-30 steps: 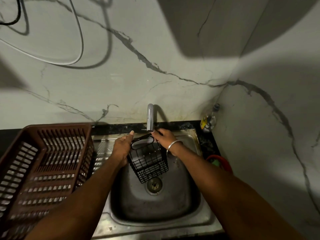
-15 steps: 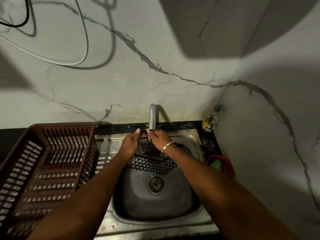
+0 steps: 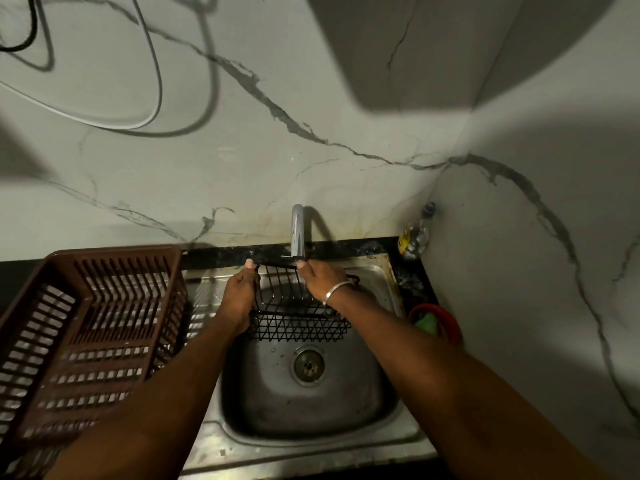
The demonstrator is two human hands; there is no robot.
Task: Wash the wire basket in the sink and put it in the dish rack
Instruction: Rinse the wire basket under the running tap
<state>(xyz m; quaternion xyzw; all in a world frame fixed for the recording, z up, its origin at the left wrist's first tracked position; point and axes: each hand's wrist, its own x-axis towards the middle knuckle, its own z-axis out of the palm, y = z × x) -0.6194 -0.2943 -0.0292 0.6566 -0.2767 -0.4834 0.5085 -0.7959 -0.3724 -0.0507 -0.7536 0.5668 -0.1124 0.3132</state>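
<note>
Two hands hold one wire basket [image 3: 299,320]. The fingers [image 3: 249,265] of the left hand [image 3: 239,299] are curled round the basket's left end, thumb up at the top rim. The right hand [image 3: 320,277] grips the far rim with bent fingers, just under the tap [image 3: 297,233]. One silver bangle [image 3: 335,291] circles the right wrist.

The black basket is tilted, its open side facing the wall and its mesh side toward the camera. It sits inside the one steel sink [image 3: 367,403], at the far end of the bowl and beyond the single round drain [image 3: 308,365]. Whether it touches the bowl cannot be told.

On the draining board to the left stands one brown slatted dish rack [image 3: 86,323], well apart from the basket. On the dark worktop [image 3: 410,282] to the right, one red bowl [image 3: 450,327] holds something green [image 3: 427,322]. One small bottle [image 3: 415,233] stands in the corner. Two cables, one white [image 3: 154,84] and one black [image 3: 20,46], loop across the marble wall.
</note>
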